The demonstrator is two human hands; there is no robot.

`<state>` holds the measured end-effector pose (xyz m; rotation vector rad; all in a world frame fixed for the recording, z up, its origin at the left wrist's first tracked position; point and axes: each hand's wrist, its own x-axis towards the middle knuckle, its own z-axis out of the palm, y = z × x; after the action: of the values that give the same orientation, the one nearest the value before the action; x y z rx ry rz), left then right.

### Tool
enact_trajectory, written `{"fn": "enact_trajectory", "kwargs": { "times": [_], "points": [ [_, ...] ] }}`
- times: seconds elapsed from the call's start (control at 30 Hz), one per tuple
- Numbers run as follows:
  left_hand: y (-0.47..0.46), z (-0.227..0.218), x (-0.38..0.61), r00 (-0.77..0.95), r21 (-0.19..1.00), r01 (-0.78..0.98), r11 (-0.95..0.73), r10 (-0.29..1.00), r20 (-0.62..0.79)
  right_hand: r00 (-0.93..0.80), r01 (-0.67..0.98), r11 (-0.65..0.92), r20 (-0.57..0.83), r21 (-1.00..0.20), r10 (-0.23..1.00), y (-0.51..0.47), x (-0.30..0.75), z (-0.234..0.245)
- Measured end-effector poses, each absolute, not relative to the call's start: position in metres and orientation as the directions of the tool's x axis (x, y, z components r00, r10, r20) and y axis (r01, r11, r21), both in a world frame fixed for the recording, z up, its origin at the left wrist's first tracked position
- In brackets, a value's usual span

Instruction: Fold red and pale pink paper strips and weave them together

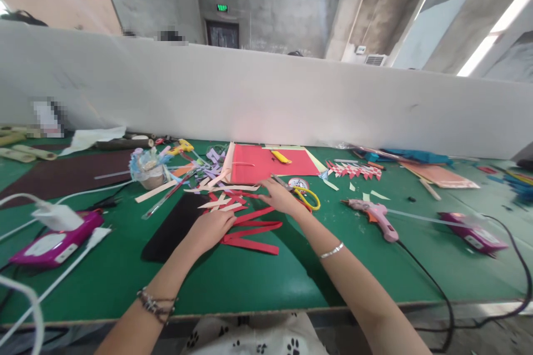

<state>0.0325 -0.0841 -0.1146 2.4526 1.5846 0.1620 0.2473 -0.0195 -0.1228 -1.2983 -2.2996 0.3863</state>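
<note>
My left hand [211,228] rests on the green table [258,280] with its fingers curled down over the ends of several red paper strips [252,230]. My right hand [280,197] lies flat and spread on the strips a little further back, beside yellow-handled scissors [307,197]. Cream paper strips [220,188] are mixed in with the red ones. A black sheet [172,227] lies just left of my left hand. A large red sheet [266,163] lies behind the strips.
A pink glue gun [375,217] with a black cord lies right of my hands. Purple devices sit at the far left [54,244] and far right [474,234]. A small decorated cup [149,169], paper scraps and a white partition wall [266,100] fill the back.
</note>
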Motion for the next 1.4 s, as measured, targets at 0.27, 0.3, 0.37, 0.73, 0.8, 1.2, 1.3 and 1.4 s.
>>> {"fn": "enact_trajectory", "kwargs": {
  "times": [0.27,0.3,0.37,0.73,0.8,1.2,1.3,1.4],
  "points": [
    [-0.089,-0.105,0.033,0.407,0.234,0.884,-0.406,0.912,0.044,-0.403,0.686,0.493,0.285,-0.535,0.87,0.016,0.217,-0.131],
    [-0.089,-0.105,0.032,0.406,0.252,0.877,-0.409,0.911,0.068,-0.397,0.675,0.496,0.297,-0.546,0.868,0.017,0.219,-0.127],
    [-0.09,-0.104,0.033,0.401,0.293,0.861,-0.416,0.909,0.11,-0.383,0.648,0.503,0.326,-0.572,0.864,0.016,0.223,-0.119],
    [-0.088,-0.093,0.046,0.316,0.49,0.789,-0.371,0.929,0.196,-0.271,0.53,0.5,0.422,-0.685,0.865,-0.01,0.257,-0.086],
    [-0.084,-0.093,0.049,0.331,0.513,0.762,-0.396,0.918,0.218,-0.255,0.557,0.536,0.484,-0.634,0.837,-0.016,0.264,-0.08],
    [-0.063,-0.083,0.076,0.318,0.47,0.603,-0.645,0.734,0.6,-0.25,0.344,0.535,0.475,-0.771,0.844,-0.061,0.293,-0.064],
    [-0.062,-0.08,0.089,0.353,0.345,0.663,-0.664,0.684,0.639,-0.272,0.038,0.348,0.325,-0.937,0.906,-0.063,0.287,-0.076],
    [-0.061,-0.08,0.099,0.355,0.339,0.668,-0.662,0.684,0.637,-0.316,-0.28,0.162,0.251,-0.946,0.915,-0.063,0.28,-0.085]
  ]
}}
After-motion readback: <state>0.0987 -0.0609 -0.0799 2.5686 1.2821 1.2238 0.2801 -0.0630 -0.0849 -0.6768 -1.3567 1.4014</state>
